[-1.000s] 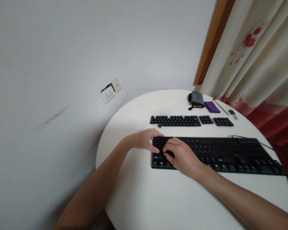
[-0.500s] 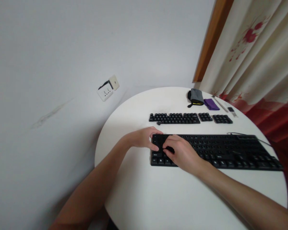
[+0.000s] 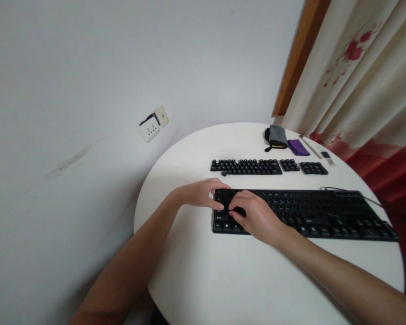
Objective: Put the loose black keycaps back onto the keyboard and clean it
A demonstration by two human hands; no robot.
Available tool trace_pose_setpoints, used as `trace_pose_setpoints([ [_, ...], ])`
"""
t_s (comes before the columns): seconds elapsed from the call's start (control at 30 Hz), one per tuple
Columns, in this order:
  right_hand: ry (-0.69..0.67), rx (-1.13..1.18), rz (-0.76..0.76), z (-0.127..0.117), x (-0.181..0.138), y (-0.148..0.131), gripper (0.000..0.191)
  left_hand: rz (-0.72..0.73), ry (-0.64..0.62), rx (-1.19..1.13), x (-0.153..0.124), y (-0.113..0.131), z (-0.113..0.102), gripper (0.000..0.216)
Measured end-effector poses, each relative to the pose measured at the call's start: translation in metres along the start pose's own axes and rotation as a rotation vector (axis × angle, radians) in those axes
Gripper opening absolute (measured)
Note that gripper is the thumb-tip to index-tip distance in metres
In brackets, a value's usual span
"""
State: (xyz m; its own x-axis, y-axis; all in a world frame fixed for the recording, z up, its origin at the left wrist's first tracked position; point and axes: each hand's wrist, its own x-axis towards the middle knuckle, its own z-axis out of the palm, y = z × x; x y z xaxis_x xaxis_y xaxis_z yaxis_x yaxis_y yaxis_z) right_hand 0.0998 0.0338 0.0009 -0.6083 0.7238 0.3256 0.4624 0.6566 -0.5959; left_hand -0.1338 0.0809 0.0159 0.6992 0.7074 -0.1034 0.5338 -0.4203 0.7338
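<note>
Keyboard [image 3: 325, 213] keys [image 3: 227, 226] nearest me look seated; keycaps [image 3: 257, 168] lie loose beyond my spread left hand [image 3: 201, 193]; my right hand's [image 3: 253, 212] grip I can't tell.

Black keyboard [image 3: 325, 207] handled at its left end

The keyboard's left end is touched by the left hand [image 3: 203, 193], its thumb and forefinger spread apart. Just beside, the right hand [image 3: 255, 214] is held low on the keyboard, fingertips drawn together; whether anything is gripped cannot be told. Beyond, on the round white table [image 3: 203, 271], keycaps [image 3: 250, 168] are laid out in 3 blocks, with 1 placed just in front. Behind, a grey pouch [image 3: 277, 135] and a purple cloth [image 3: 298, 147] are seen.
</note>
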Motion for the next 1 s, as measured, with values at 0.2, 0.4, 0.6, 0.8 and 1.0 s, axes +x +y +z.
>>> trace_pose_setpoints([
  [0.2, -0.025, -0.087, -0.033, 0.001, 0.000, -0.001, 0.011, 0.012, 0.014, 0.039, 0.002, 0.000, 0.001, 0.061],
  [0.4, -0.104, -0.185, -0.082, -0.005, 0.001, -0.007, 0.016, 0.045, -0.003, 0.057, 0.003, 0.000, 0.000, 0.057],
  [0.6, -0.160, -0.187, -0.045, -0.014, 0.001, -0.009, 0.019, 0.050, 0.015, 0.074, 0.003, -0.003, 0.001, 0.061],
  [0.8, -0.222, -0.188, -0.025, -0.022, 0.003, -0.010, 0.018, 0.069, 0.008, 0.061, 0.004, -0.003, 0.002, 0.059],
  [1.0, -0.250, -0.168, -0.013, -0.023, 0.004, -0.009, 0.019, 0.059, 0.015, 0.047, 0.004, -0.001, 0.002, 0.054],
])
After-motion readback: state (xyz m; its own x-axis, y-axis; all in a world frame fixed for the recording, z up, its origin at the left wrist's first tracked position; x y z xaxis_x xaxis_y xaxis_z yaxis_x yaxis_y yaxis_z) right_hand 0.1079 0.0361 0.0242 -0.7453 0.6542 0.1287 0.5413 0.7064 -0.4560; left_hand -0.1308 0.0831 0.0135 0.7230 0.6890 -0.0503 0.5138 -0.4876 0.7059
